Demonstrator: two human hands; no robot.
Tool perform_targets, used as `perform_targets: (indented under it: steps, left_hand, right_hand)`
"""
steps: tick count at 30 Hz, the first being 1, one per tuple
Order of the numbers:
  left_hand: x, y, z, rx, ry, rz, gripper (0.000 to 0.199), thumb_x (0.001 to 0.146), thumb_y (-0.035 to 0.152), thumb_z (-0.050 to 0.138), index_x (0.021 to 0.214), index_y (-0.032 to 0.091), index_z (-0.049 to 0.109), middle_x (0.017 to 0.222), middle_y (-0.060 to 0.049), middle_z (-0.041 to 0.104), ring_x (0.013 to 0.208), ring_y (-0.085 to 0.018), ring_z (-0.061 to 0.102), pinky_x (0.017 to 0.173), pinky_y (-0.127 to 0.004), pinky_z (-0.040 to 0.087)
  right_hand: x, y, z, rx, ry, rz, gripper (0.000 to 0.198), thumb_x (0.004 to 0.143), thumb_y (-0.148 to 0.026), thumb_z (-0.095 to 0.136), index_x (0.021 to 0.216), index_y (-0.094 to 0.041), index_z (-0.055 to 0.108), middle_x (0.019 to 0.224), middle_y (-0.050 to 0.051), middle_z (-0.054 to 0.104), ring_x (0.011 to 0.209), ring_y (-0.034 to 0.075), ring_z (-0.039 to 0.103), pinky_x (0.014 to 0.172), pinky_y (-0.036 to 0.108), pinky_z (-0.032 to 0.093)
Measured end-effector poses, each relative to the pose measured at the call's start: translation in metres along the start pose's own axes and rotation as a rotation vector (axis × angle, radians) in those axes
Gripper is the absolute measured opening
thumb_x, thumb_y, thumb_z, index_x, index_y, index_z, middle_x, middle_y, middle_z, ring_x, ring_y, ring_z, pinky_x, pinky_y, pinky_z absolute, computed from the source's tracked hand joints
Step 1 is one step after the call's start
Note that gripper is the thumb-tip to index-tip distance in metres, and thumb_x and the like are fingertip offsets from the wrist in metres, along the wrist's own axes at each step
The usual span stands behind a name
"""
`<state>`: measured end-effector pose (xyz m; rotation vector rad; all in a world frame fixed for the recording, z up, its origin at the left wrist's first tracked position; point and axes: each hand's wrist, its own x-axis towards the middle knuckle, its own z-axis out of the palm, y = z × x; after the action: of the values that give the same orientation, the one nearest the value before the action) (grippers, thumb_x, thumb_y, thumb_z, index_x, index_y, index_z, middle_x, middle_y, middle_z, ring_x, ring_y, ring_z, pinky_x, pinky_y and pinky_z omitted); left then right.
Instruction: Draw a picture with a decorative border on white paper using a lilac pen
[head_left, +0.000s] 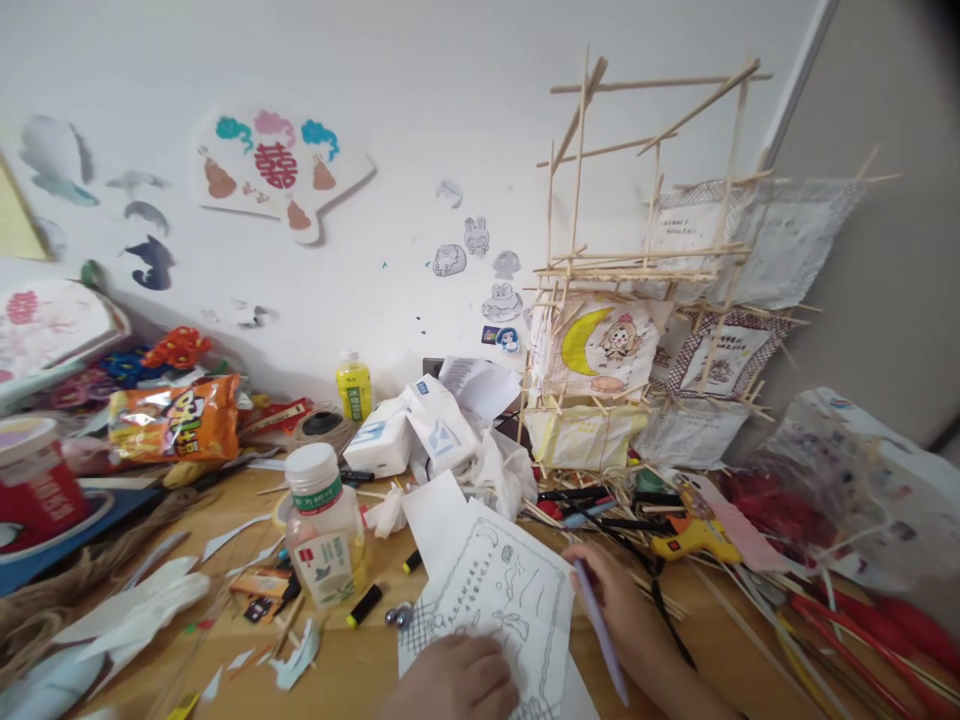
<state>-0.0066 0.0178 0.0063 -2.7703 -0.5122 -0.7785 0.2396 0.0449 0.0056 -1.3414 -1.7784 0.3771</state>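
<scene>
A sheet of white paper point(525, 575) with a line drawing, a scalloped border and handwritten characters lies on the wooden table in front of me. My left hand point(457, 682) rests on its lower left part, fingers slightly bent and blurred, with nothing seen in them. At the right edge of the sheet, my right hand point(616, 590) is closed around a slim purple pen point(600, 630). The pen slants, its lower end towards me. Another blank white paper point(433, 520) shows partly from under the drawing.
A plastic bottle point(324, 530), a black marker point(365, 606) and white gloves point(142, 610) are on the left. A stick frame point(574, 200) with drawn panels stands behind. A yellow glue gun point(697, 540) lies right, among sticks. Tissue packs point(442, 420) sit near the wall.
</scene>
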Motion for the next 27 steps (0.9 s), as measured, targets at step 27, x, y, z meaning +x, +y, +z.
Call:
perform_targets:
  steps: [27]
  left_hand:
    - [-0.031,-0.097,-0.082,0.126,1.021,-1.083,0.062,0.077,0.051,0.064,0.123,0.017,0.042,0.120,-0.016,0.052,0.113,-0.034,0.053,0.093,-0.051,0.044]
  right_hand:
    - [0.003,0.015,-0.013,-0.766,-0.120,0.103,0.023,0.084,-0.022,0.053,0.071,-0.021,0.071,0.070,0.007,0.075,0.066,0.025,0.071,0.055,0.029,0.049]
